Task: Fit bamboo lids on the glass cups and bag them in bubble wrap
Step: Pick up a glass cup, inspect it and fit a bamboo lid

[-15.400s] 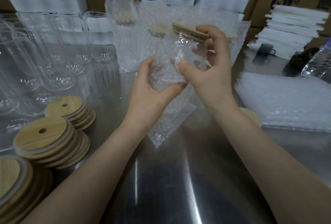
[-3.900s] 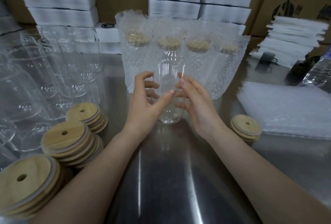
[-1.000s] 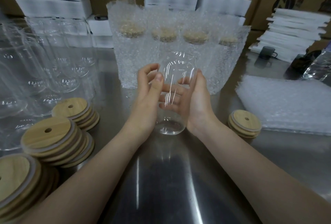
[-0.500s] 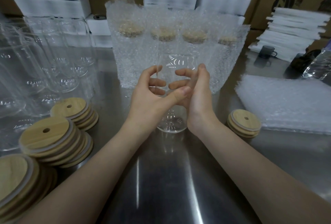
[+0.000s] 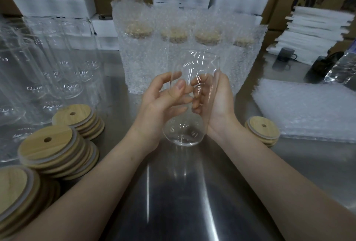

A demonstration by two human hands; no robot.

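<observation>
Both hands are closed round one bare glass cup (image 5: 194, 67). The left hand (image 5: 163, 104) has its fingers loosely curled against the cup's left side, thumb laid across the front. The right hand (image 5: 215, 102) cups the other side, palm flat to the glass and fingers bent in behind it. The cup has no lid, its mouth leans slightly away, and its base sits low over the steel table (image 5: 173, 202); I can't tell whether it touches.

Just right of the cup lies a short stack of bamboo lids (image 5: 263, 131), and beyond that a pile of bubble wrap bags (image 5: 308, 109). Behind the cup stands a row of wrapped cups (image 5: 138, 61), lids showing through the wrap. Left of the cup are taller lid stacks (image 5: 52, 148), and further left a crowd of bare glass cups (image 5: 57, 67).
</observation>
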